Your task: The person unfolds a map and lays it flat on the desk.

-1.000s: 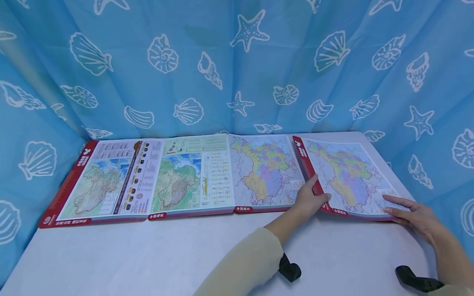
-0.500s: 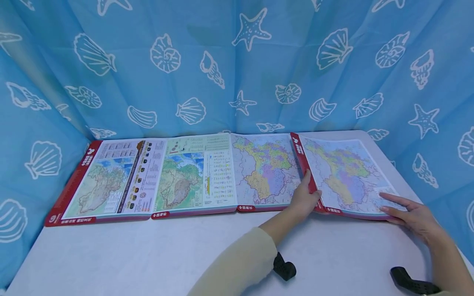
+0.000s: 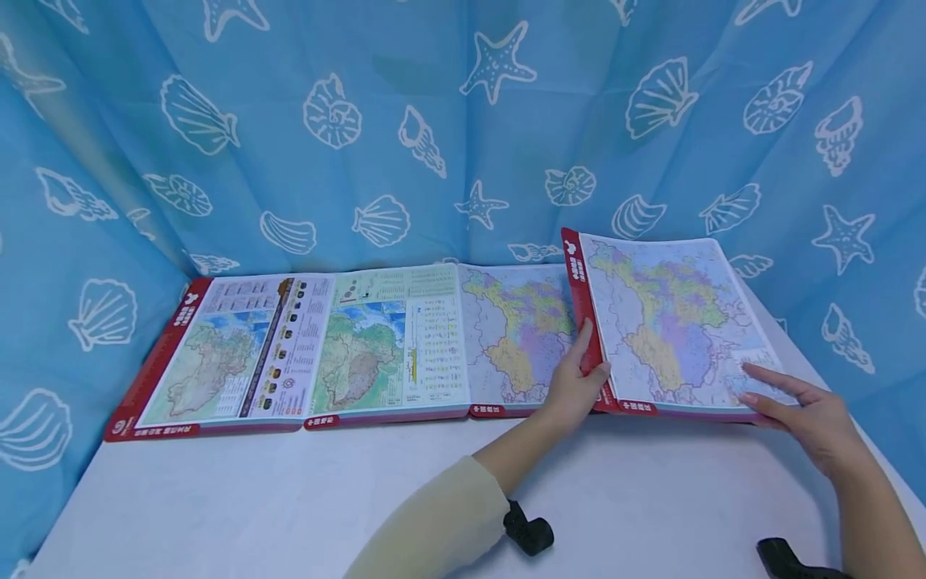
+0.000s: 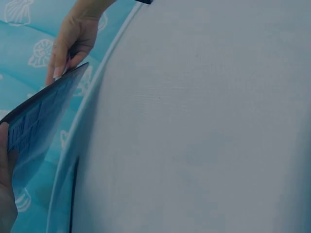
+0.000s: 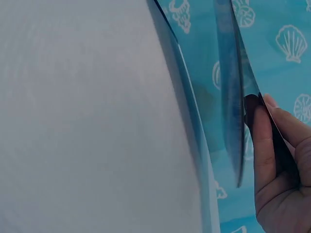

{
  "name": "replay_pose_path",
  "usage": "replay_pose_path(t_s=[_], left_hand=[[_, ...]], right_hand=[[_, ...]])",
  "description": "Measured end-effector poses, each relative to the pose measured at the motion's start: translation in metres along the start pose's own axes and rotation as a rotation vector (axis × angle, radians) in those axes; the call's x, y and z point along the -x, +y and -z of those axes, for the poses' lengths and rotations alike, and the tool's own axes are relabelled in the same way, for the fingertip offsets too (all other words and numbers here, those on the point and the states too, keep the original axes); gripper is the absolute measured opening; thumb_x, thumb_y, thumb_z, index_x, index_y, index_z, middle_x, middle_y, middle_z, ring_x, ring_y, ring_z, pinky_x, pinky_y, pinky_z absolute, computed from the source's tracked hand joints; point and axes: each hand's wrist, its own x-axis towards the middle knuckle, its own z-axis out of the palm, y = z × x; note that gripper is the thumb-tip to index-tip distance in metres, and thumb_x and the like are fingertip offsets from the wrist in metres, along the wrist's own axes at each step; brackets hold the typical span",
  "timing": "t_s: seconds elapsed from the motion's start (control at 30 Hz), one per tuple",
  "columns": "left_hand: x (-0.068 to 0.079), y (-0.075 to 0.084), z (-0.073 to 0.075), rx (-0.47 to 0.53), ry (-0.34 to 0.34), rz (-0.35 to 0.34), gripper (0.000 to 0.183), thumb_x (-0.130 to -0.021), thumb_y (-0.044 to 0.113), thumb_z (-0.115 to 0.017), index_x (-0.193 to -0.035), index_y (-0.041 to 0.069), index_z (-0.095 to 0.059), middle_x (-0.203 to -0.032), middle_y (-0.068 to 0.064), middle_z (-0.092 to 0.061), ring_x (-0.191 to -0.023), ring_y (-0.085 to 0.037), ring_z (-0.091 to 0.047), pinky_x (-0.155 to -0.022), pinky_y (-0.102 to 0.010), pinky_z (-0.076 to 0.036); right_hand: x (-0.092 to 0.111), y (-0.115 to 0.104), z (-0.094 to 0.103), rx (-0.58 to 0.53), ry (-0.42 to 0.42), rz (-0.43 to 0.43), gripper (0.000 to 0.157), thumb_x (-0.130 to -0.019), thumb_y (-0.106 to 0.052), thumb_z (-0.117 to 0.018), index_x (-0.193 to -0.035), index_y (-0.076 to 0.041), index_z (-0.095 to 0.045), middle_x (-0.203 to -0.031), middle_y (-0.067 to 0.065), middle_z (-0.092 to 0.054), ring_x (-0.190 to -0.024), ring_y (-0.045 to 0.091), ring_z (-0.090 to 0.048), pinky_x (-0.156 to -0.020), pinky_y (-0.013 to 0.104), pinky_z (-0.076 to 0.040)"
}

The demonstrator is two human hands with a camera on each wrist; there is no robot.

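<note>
A folded map (image 3: 665, 330) with a red left border is raised and tilted off the table at the right, held between both hands. My left hand (image 3: 575, 386) grips its red left edge. At its near right corner my right hand (image 3: 817, 418) pinches it, and in the right wrist view my right hand (image 5: 284, 170) has the dark edge of a leaf between thumb and fingers. The left wrist view shows the map's underside (image 4: 41, 126), with part of my left hand (image 4: 6, 184) at the frame edge. Beneath its left side lies a similar purple-and-yellow map panel (image 3: 506, 338).
Further left lie a green relief map panel (image 3: 362, 346) and a red-bordered map panel (image 3: 224, 354), in a row along the back of the white table (image 3: 304, 498). A blue seashell-print curtain (image 3: 434, 121) hangs behind and at both sides.
The held map has risen, its far edge most, and shifted slightly left with both hands. It overlaps more of the panel beside it. The head view has moved slightly.
</note>
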Motion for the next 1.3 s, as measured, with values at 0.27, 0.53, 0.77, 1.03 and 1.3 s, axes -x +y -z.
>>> replay_pose_path(t_s=[0.27, 0.53, 0.77, 1.03, 1.3], left_hand=[[0.011, 0.010, 0.021, 0.010, -0.011, 0.013, 0.067, -0.094, 0.020, -0.058, -0.142, 0.054, -0.025, -0.148, 0.014, -0.033, -0.135, -0.011, -0.035, -0.100, -0.037, -0.045], [0.029, 0.026, 0.044, -0.005, -0.035, -0.064, 0.068, -0.095, 0.017, -0.056, -0.146, 0.047, -0.021, -0.150, 0.011, -0.030, -0.137, -0.011, -0.031, -0.100, -0.035, -0.045], [0.042, 0.033, 0.061, 0.008, -0.056, -0.124, 0.069, -0.096, 0.017, -0.054, -0.149, 0.041, -0.017, -0.151, 0.008, -0.027, -0.138, -0.014, -0.029, -0.098, -0.036, -0.046], [0.052, 0.035, 0.077, 0.009, -0.034, -0.190, 0.072, -0.094, 0.015, -0.057, -0.151, 0.035, -0.017, -0.150, 0.007, -0.029, -0.136, -0.013, -0.031, -0.094, -0.034, -0.049], [0.058, 0.035, 0.100, -0.031, 0.009, -0.215, 0.068, -0.096, 0.015, -0.053, -0.150, 0.037, -0.019, -0.153, 0.009, -0.025, -0.139, -0.013, -0.025, -0.100, -0.036, -0.045]], right_hand=[[0.011, -0.022, -0.017, -0.357, -0.030, -0.038, 0.036, -0.089, -0.010, -0.065, -0.120, -0.028, -0.066, -0.104, -0.022, -0.052, -0.080, 0.004, -0.068, -0.069, 0.018, -0.054], [0.018, -0.035, -0.034, -0.377, -0.026, -0.008, 0.037, -0.090, -0.009, -0.064, -0.122, -0.028, -0.065, -0.106, -0.019, -0.051, -0.081, 0.004, -0.068, -0.070, 0.017, -0.053], [0.021, -0.046, -0.048, -0.309, -0.013, 0.022, 0.041, -0.089, -0.012, -0.065, -0.128, -0.026, -0.061, -0.109, -0.019, -0.051, -0.083, 0.001, -0.067, -0.070, 0.016, -0.053], [0.023, -0.061, -0.063, -0.072, 0.018, 0.051, 0.050, -0.089, -0.023, -0.066, -0.136, -0.024, -0.052, -0.116, -0.020, -0.047, -0.085, -0.006, -0.064, -0.073, 0.008, -0.049], [0.027, -0.081, -0.081, -0.009, 0.023, 0.071, 0.051, -0.089, -0.027, -0.066, -0.137, -0.026, -0.050, -0.120, -0.021, -0.051, -0.089, -0.008, -0.062, -0.076, 0.007, -0.046]])
